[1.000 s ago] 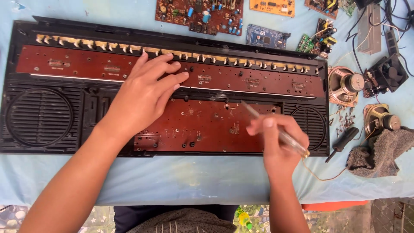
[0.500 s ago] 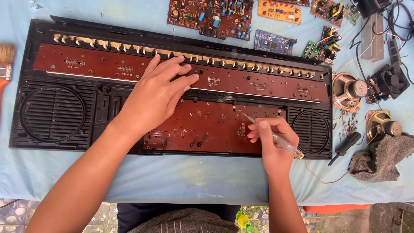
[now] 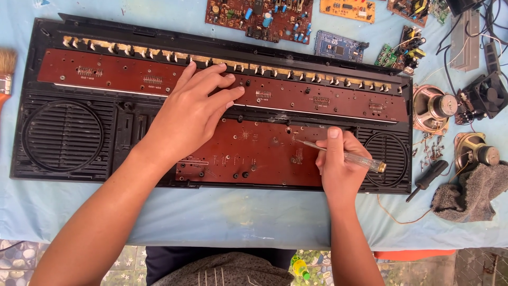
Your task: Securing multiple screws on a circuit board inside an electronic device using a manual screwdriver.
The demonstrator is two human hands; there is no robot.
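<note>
A long black keyboard casing (image 3: 69,143) lies open, back side up, on a light blue cloth. Inside it sit a long brown circuit board (image 3: 116,77) along the top and a shorter brown board (image 3: 254,153) lower down. My left hand (image 3: 193,114) rests flat with fingers spread across both boards. In my right hand (image 3: 338,164) is a thin screwdriver (image 3: 365,161) with a clear handle, its tip touching the lower board near its upper edge.
Loose circuit boards (image 3: 259,18) lie beyond the casing. Two bare speakers (image 3: 434,108), a small fan (image 3: 484,98), a black screwdriver (image 3: 426,180) and a grey rag (image 3: 471,193) sit at the right. A brush (image 3: 6,69) pokes in at the left edge.
The view has shifted a little. My right hand has brought the screwdriver tip down onto the lower board; my left hand stays pressed on the boards.
</note>
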